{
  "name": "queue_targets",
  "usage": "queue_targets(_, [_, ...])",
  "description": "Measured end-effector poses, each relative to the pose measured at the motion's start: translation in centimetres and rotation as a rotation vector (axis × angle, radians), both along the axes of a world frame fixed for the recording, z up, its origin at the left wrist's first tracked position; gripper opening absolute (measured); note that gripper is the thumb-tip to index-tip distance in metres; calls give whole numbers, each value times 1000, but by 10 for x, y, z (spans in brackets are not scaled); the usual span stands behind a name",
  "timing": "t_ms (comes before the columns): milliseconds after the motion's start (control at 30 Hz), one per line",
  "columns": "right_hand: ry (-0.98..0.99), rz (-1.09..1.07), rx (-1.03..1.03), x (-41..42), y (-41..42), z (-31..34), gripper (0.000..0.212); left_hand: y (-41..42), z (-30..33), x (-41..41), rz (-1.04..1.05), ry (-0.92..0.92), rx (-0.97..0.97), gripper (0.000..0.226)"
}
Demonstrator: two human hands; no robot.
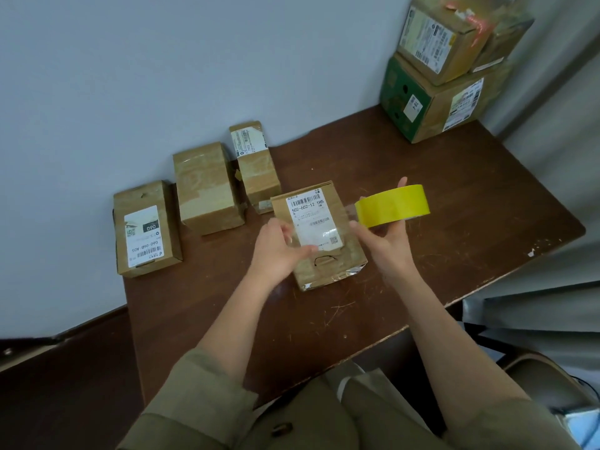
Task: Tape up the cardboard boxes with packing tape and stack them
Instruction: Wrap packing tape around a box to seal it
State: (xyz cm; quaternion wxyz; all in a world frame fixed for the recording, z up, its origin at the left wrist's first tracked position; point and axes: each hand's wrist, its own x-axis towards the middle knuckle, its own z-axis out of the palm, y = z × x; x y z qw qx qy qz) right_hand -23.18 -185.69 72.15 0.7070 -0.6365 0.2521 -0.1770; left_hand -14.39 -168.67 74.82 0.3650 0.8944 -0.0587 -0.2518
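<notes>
Hands: right grips yellow tape roll | left pinches clear strip, barely visible | box partly hidden

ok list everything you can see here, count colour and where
loose boxes: four, brown cardboard, on the table; three in a row near the wall, one in front under the hands
stacked boxes: at least three, brown and one part green, at the table's far right corner
tape roll: one, yellow, held up at the right of the front box
tape strip: one, clear, pulled from the roll across the front box
table: one, dark brown, against the pale wall
chair: one, partly seen at lower right
left hand: holds the strip's free end
right hand: holds the tape roll
</notes>
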Motion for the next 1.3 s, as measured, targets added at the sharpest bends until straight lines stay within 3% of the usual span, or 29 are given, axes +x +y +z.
queue_targets(133, [38, -164, 115, 2, -6, 9, 92, 9, 24, 14, 58, 141, -229, 18])
queue_targets(200, [64, -246, 149, 5, -3, 13, 76, 9, 26, 14, 116, 150, -264, 12])
queue_targets(300, [125, -327, 232, 7, 3, 18, 28, 8, 25, 10, 214, 205, -283, 10])
queue_targets(367, [155, -355, 282, 6, 3, 17, 25, 11, 23, 6, 301, 304, -302, 8])
queue_targets(433, [175, -369, 298, 4, 2, 17, 33, 13, 18, 1, 368, 360, -313, 9])
queue_targets(500, [170, -369, 307, 3, 5, 18, 29, 13, 10, -5, 387, 301, -270, 11])
queue_targets(667, [132, -353, 287, 3, 17, 23, 30, 5, -9, -13, 358, -96, -73, 15])
queue_targets(800, [89, -309, 265, 5, 20, 24, 69, 1, -17, -14, 407, -217, -91, 12])
queue_targets(867, [86, -303, 245, 7, 20, 24, 77, 0, -19, -15, 414, -242, -101, 12])
queue_targets(1100, [49, -299, 261, 10, 15, 29, 78, 1, -12, -10, 320, -272, -44, 15])
queue_targets(1300, [30, -300, 226, 13, 10, 28, 77, 3, -5, -7, 255, -162, -31, 18])
